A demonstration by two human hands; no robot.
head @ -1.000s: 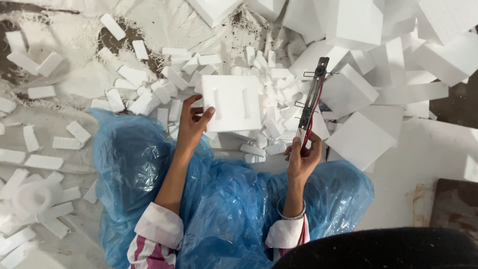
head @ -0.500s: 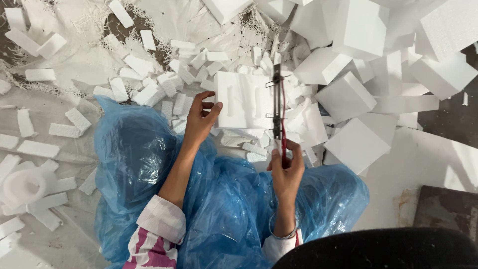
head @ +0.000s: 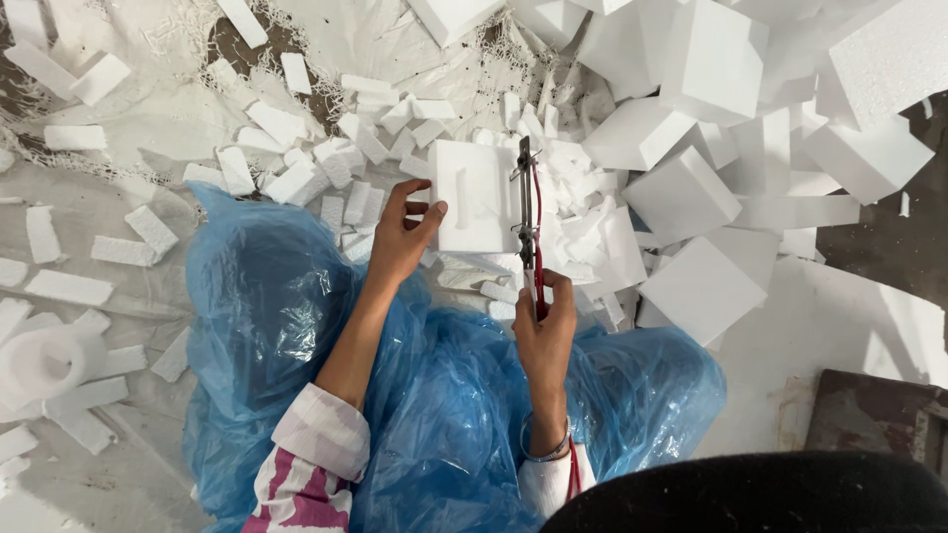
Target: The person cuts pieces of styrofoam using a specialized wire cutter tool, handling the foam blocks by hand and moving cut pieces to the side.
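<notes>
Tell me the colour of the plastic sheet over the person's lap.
Translucent blue plastic sheet, crinkled and glossy; the head view shows it best.

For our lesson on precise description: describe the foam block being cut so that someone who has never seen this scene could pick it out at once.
Start at the blue plastic sheet over the person's lap, then look just beyond it, between the two hands. The foam block is the flat white square that the left hand grips. Unlike the loose blocks around it, it has a cutter, held by the right hand, along its right edge.

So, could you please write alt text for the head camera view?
The left hand holds a white foam block while the right hand grips a slim cutting tool against its right edge, above a blue plastic sheet amid scattered foam pieces.
</notes>
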